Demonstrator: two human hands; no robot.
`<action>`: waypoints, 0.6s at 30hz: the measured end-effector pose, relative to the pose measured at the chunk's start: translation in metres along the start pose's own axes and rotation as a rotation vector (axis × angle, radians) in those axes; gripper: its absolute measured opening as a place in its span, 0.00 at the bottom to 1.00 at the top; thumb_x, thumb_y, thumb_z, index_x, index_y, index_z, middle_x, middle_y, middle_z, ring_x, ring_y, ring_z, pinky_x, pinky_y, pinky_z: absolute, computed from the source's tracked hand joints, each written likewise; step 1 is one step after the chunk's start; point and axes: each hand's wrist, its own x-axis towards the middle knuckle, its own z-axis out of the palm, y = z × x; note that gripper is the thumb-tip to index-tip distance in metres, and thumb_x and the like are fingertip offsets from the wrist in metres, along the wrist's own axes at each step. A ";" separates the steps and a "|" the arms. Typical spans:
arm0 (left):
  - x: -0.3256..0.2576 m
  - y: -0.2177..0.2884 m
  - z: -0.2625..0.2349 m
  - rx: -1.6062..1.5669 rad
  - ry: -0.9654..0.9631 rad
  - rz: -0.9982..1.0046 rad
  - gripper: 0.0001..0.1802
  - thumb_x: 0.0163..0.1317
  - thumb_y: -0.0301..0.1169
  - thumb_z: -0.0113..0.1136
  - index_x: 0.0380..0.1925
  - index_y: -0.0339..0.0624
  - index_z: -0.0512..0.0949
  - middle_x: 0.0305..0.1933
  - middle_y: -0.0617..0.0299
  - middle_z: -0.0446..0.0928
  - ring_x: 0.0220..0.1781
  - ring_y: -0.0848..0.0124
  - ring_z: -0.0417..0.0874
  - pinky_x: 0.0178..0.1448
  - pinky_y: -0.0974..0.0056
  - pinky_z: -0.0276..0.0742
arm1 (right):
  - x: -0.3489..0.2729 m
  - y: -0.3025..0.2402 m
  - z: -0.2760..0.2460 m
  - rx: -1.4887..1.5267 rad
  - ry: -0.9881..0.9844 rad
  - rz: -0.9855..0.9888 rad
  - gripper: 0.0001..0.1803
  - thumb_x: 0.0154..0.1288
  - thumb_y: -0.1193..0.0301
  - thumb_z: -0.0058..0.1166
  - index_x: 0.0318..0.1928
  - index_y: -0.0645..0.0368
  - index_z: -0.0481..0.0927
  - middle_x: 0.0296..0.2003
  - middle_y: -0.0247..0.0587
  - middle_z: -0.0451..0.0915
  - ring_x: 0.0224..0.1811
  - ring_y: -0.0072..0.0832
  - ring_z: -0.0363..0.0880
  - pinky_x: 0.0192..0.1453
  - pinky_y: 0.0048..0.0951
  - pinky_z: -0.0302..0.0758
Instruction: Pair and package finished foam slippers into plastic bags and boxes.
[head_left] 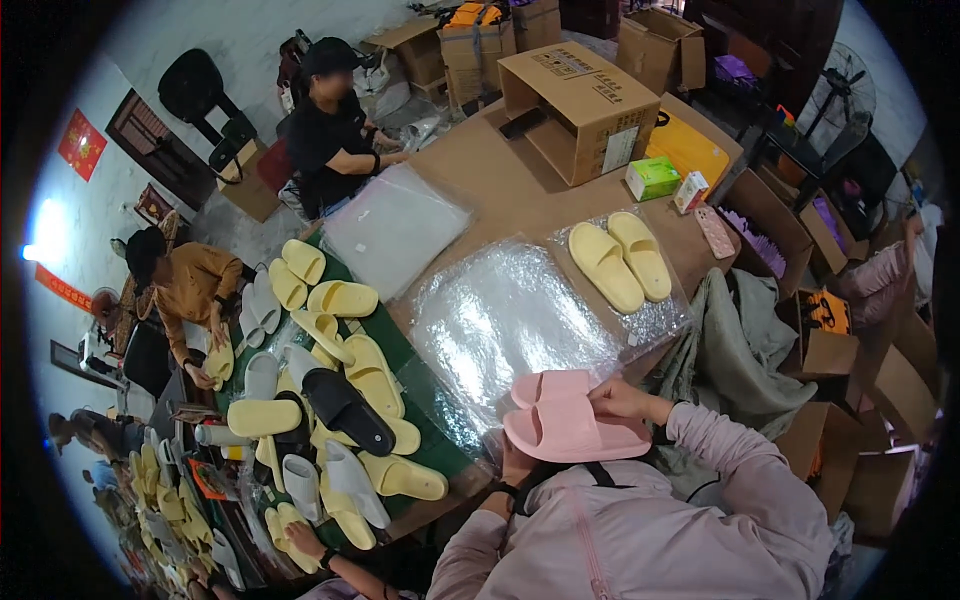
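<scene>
A pair of pink slides is held together just in front of my chest, near the table's front edge. My left hand is closed on their left end from below, its fingers partly hidden behind the soles. At the right, my right hand pinches the upper slide near its strap. Beyond the slides lies a stack of clear plastic bags. A pair of yellow slides rests on clear plastic at the back right of it.
Many loose slides in yellow, grey and black cover the green mat at left. An open carton and a green box stand at the back. Co-workers sit along the left; one's hand touches slides at lower left.
</scene>
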 end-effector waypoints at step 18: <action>0.020 -0.026 -0.065 -0.735 -0.074 -0.253 0.18 0.64 0.32 0.45 0.53 0.36 0.67 0.51 0.58 0.72 0.52 0.66 0.73 0.57 0.64 0.70 | -0.024 -0.048 0.034 0.122 -0.113 -0.294 0.11 0.62 0.73 0.51 0.41 0.67 0.79 0.37 0.31 0.81 0.36 0.14 0.72 0.43 0.21 0.71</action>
